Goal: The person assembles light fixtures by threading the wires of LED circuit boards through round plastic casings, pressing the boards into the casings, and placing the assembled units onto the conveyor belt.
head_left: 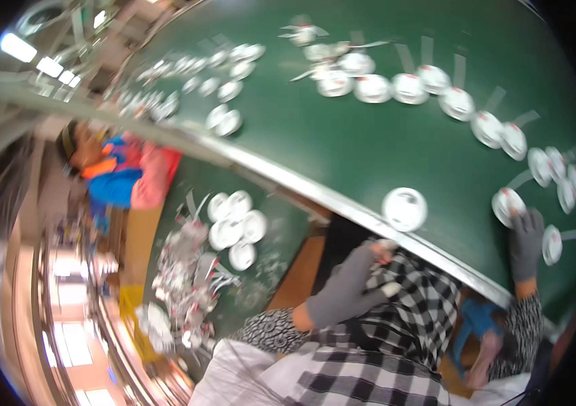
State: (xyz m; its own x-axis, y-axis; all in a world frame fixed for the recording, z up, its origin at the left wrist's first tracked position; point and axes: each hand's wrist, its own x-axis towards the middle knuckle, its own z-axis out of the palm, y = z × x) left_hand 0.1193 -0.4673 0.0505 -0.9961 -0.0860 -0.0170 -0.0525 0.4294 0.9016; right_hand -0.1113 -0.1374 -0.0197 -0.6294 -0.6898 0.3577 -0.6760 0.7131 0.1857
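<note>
My left hand (pixel 346 287), in a grey glove with bare fingertips, hovers over my lap beside the table edge. Its thumb and fingers are apart, with nothing visible between them. My right hand (pixel 526 245), also grey-gloved, reaches onto the green table at the right. Its fingertips are at the near edge of a white round disc (pixel 506 205) with a pale strip and seem to grip it; blur hides the exact hold. Another white disc (pixel 404 209) lies alone by the table edge, between my hands. Just right of my right hand lies another disc (pixel 552 245).
Several white discs with strips (pixel 457 103) curve across the green conveyor-like table (pixel 315 145); more lie far left. A metal rail (pixel 288 177) edges it. On a lower left surface are stacked discs (pixel 229 233) and a tangled heap of parts (pixel 186 281). A co-worker (pixel 115 169) sits beyond.
</note>
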